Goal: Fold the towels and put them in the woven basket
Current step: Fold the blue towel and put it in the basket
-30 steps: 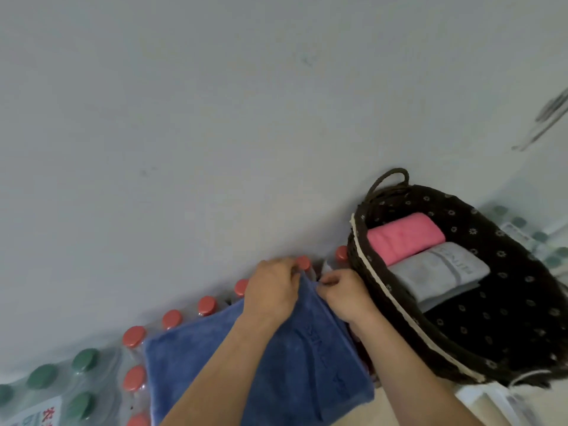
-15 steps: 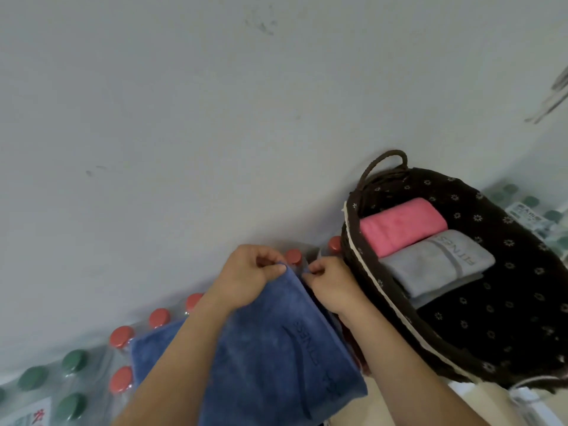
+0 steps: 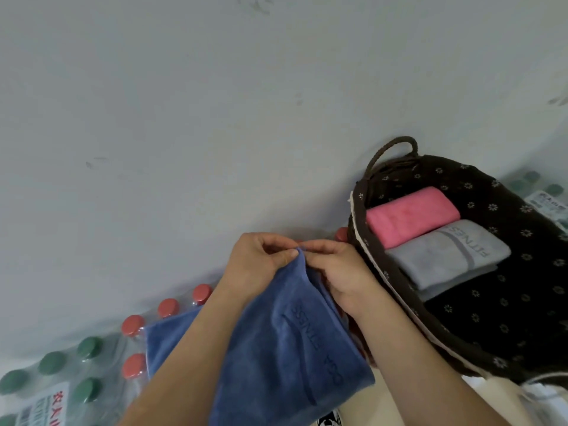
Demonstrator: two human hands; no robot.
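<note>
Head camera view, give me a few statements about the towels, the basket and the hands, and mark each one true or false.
1. Both hands, left hand and right hand, pinch the same end of the blue terry towel. True.
2. The dark woven basket with the flowered lining holds three folded towels. False: only two show, the pink folded towel and the grey folded towel.
3. The grey towel lies beside the pink one, touching it. True.
4. The blue towel is already in the basket. False: it is outside, to the basket's left, partly over the red-capped plastic bottles.
5. Every bottle cap is red. False: green-capped bottles stand further left.
</note>
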